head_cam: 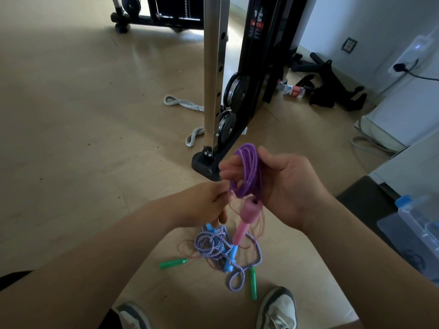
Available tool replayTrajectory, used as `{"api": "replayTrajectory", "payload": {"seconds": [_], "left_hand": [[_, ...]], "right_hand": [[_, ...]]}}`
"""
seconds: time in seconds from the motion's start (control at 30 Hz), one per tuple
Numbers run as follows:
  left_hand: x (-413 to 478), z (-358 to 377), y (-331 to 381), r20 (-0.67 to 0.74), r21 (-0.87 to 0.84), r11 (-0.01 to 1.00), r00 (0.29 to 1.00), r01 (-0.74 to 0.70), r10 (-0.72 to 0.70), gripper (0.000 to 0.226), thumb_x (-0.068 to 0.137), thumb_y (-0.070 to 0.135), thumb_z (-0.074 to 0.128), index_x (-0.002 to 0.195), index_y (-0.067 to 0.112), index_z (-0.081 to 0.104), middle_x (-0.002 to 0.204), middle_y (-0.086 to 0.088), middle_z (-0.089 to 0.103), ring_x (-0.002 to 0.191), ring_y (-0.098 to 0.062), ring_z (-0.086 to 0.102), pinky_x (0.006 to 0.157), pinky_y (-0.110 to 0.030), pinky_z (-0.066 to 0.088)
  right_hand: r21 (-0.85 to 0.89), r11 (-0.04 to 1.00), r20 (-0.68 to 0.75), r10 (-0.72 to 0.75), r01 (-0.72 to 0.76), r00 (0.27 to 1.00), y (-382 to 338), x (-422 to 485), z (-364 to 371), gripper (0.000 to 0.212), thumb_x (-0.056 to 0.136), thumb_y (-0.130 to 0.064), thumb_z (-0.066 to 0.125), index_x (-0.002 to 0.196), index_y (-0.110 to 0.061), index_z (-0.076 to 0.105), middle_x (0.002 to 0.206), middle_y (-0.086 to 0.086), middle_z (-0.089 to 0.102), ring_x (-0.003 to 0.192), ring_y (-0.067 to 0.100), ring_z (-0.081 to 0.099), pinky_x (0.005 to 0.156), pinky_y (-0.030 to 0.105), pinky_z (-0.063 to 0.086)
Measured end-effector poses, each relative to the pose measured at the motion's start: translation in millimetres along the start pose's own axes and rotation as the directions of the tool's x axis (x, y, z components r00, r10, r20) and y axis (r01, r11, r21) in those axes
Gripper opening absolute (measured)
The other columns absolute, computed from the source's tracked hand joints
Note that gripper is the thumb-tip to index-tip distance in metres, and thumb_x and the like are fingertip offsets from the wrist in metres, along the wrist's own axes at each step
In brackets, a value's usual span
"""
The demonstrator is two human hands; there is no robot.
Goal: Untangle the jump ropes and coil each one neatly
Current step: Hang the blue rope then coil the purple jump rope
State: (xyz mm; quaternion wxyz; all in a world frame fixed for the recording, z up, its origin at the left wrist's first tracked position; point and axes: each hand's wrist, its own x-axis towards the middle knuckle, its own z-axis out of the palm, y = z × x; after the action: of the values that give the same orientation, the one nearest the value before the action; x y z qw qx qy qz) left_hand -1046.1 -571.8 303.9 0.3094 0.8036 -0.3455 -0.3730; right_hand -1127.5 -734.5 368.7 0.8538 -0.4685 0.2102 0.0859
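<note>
A purple jump rope [247, 172] is wound in a coil around the fingers of my right hand [287, 188]. Its pink handle [247, 217] hangs down from the coil. My left hand [209, 203] pinches a strand at the coil's lower left edge. Below my hands, on the floor, lies a tangled heap: a blue-and-white braided rope [213, 248] with light blue handles [231, 257], mixed with a thin clear pinkish rope [190, 248] that has green handles [173, 263], the second green handle [253, 283] lying near my shoe.
A black and steel gym machine [213, 79] stands just beyond my hands, with a grey strap [180, 103] on the floor by it. My shoes [278, 309] are at the bottom. A clear plastic box [418, 224] sits at the right, with a bottle [292, 90] and black attachments farther back.
</note>
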Motion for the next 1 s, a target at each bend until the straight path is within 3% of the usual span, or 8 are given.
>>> {"api": "replayTrajectory", "payload": {"seconds": [0.1, 0.17, 0.23, 0.33, 0.4, 0.5, 0.7, 1.0], "left_hand": [[-3.4, 17.3, 12.0, 0.11, 0.095, 0.995, 0.993, 0.02, -0.031, 0.017, 0.104, 0.017, 0.045, 0.109, 0.014, 0.061, 0.091, -0.006, 0.075, 0.08, -0.024, 0.075, 0.084, -0.046, 0.06], [-5.8, 22.4, 18.5, 0.112, 0.169, 0.985, 0.994, -0.033, 0.014, 0.014, 0.1, 0.021, 0.054, 0.107, 0.014, 0.064, 0.087, -0.003, 0.072, 0.074, -0.016, 0.07, 0.075, -0.035, 0.06], [-6.1, 19.4, 21.7, 0.037, 0.226, 0.971, 0.997, -0.079, 0.072, 0.013, 0.097, 0.022, 0.059, 0.104, 0.015, 0.067, 0.082, 0.001, 0.069, 0.066, -0.008, 0.062, 0.065, -0.024, 0.051], [-4.7, 1.3, 22.8, -0.124, 0.159, 0.981, 0.984, -0.111, 0.131, 0.009, 0.099, 0.024, 0.061, 0.098, 0.02, 0.069, 0.075, 0.005, 0.069, 0.068, -0.007, 0.066, 0.064, -0.022, 0.052], [-4.9, -11.1, 21.8, -0.249, 0.034, 0.99, 0.958, -0.14, 0.144, 0.006, 0.096, 0.026, 0.069, 0.091, 0.023, 0.07, 0.067, 0.006, 0.068, 0.063, -0.005, 0.066, 0.061, -0.018, 0.051], [-6.1, -24.0, 19.2, -0.416, -0.05, 0.978, 0.894, -0.205, 0.166, 0.012, 0.088, 0.031, 0.079, 0.088, 0.021, 0.074, 0.07, 0.007, 0.069, 0.059, -0.003, 0.061, 0.059, -0.018, 0.049], [-8.4, -42.7, 10.8, -0.499, -0.151, 0.959, 0.856, -0.24, 0.136, 0.017, 0.086, 0.03, 0.08, 0.086, 0.014, 0.075, 0.056, 0.019, 0.063, 0.051, 0.005, 0.055, 0.052, -0.008, 0.041], [-3.1, -24.0, -2.7, -0.23, 0.023, 0.996, 0.969, -0.09, 0.093, 0.036, 0.103, 0.015, 0.049, 0.09, 0.045, 0.061, 0.066, 0.013, 0.064, 0.06, 0.001, 0.058, 0.069, -0.027, 0.049]], "right_hand": [[-0.246, 0.962, -0.159, -0.158, 0.116, 0.975, 6.1, 7.9, -2.7, 0.036, 0.108, -0.023, 0.042, 0.119, 0.004, 0.064, 0.113, 0.023, 0.074, 0.1, 0.024, 0.074, 0.1, 0.043, 0.053], [-0.667, 0.74, -0.253, -0.331, 0.084, 0.909, 9.0, 12.8, -6.4, 0.03, 0.106, -0.027, 0.049, 0.105, -0.003, 0.067, 0.098, 0.017, 0.075, 0.082, 0.014, 0.07, 0.083, 0.034, 0.055], [-0.912, 0.41, -0.202, -0.427, -0.01, 0.881, 11.7, 16.7, -15.2, 0.034, 0.104, -0.033, 0.05, 0.088, -0.004, 0.058, 0.081, 0.015, 0.066, 0.07, 0.02, 0.057, 0.068, 0.035, 0.046], [-0.986, 0.093, -0.161, -0.393, -0.135, 0.905, 13.8, 18.0, -26.9, 0.033, 0.103, -0.035, 0.049, 0.081, -0.011, 0.048, 0.071, 0.003, 0.051, 0.069, 0.025, 0.05, 0.063, 0.034, 0.035], [-0.992, 0.04, -0.13, -0.364, -0.124, 0.922, 15.2, 16.3, -28.3, 0.031, 0.103, -0.033, 0.049, 0.077, -0.017, 0.047, 0.07, 0.001, 0.051, 0.066, 0.023, 0.049, 0.059, 0.035, 0.034], [-0.983, 0.178, -0.103, -0.286, -0.053, 0.953, 15.6, 13.1, -22.8, 0.033, 0.104, -0.029, 0.046, 0.079, -0.011, 0.058, 0.073, 0.01, 0.065, 0.064, 0.025, 0.058, 0.061, 0.038, 0.046], [-0.578, 0.816, 0.007, 0.021, -0.013, 1.0, 7.5, 2.3, -11.3, 0.045, 0.109, -0.025, 0.037, 0.108, 0.005, 0.07, 0.102, 0.023, 0.076, 0.073, 0.031, 0.063, 0.074, 0.04, 0.052], [-0.109, 0.994, 0.027, -0.006, 0.009, 1.0, 4.9, -0.4, 6.9, 0.064, 0.106, -0.038, 0.035, 0.119, 0.02, 0.06, 0.12, 0.037, 0.066, 0.069, 0.027, 0.061, 0.07, 0.032, 0.056]]}}
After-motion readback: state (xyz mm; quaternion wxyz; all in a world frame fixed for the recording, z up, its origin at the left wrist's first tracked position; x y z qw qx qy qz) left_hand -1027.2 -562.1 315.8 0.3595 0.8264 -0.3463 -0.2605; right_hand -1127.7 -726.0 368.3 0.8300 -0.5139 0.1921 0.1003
